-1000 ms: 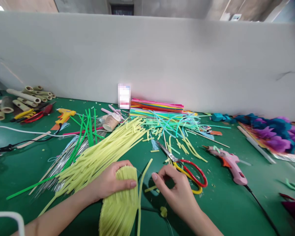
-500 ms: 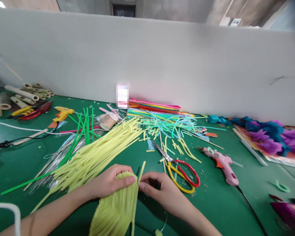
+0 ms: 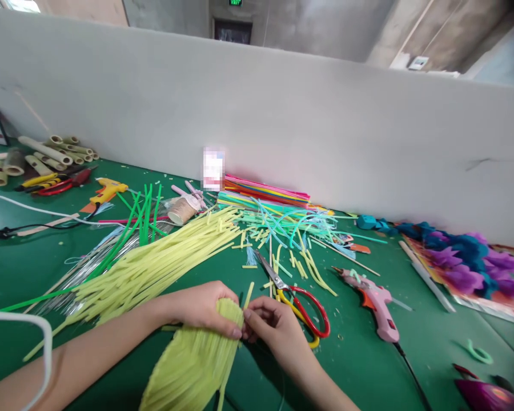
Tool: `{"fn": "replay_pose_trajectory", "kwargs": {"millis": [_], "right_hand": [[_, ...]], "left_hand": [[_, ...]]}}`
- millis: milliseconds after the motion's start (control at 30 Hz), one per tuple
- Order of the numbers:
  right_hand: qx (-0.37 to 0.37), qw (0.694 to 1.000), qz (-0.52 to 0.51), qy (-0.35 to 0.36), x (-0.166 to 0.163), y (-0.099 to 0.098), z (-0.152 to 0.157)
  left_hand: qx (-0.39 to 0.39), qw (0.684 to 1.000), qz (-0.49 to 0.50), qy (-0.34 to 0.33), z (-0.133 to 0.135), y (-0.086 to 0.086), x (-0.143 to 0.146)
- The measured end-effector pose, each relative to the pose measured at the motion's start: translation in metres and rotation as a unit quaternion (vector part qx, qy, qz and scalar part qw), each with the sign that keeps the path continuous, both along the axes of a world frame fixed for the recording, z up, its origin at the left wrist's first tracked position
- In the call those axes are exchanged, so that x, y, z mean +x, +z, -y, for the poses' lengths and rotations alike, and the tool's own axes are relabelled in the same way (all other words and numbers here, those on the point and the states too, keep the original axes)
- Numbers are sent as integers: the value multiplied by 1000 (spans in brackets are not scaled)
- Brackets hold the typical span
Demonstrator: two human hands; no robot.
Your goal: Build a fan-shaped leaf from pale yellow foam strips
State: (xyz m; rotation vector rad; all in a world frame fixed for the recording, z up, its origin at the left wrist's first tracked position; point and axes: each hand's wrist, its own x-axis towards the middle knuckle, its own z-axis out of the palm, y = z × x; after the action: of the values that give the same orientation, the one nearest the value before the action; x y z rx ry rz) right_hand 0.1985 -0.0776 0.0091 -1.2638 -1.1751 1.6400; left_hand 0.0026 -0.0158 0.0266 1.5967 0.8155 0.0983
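My left hand [image 3: 214,311] is wrapped around a flat panel of yellow-green pipe cleaners [image 3: 192,359] lined up side by side, thumb across its front near the top. At the panel's right edge, my right hand [image 3: 268,325] pinches a single yellow-green pipe cleaner [image 3: 249,294], whose tip sticks up above the fingers. The fingertips of both hands nearly meet there. Just beyond my right hand lie scissors [image 3: 310,308] with one red and one yellow handle. A large spread of loose yellow-green pipe cleaners [image 3: 163,257] lies beyond my left forearm.
A pink glue gun [image 3: 379,302] lies at right, a yellow glue gun [image 3: 109,190] at left. Cut bamboo tubes [image 3: 47,157] and pliers [image 3: 64,181] are at far left. Turquoise pipe cleaners [image 3: 282,222] lie by the grey partition [image 3: 304,125]. Purple and blue fuzzy flowers [image 3: 466,262] sit at right.
The view has shifted a little. My right hand has closed in against the panel's edge, its fingers now tighter together. The panel has tilted, its lower end swinging left.
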Motion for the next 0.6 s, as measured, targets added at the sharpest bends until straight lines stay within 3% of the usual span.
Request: {"fn": "replay_pose_trajectory", "kwargs": {"millis": [233,600], "right_hand": [[54,998,27,-25,-1,-3,5],[174,977,109,-50,-9,-4,13]], "left_hand": [[-35,999,4,26,6,3,6],[25,999,-10,40,7,3,3]]}}
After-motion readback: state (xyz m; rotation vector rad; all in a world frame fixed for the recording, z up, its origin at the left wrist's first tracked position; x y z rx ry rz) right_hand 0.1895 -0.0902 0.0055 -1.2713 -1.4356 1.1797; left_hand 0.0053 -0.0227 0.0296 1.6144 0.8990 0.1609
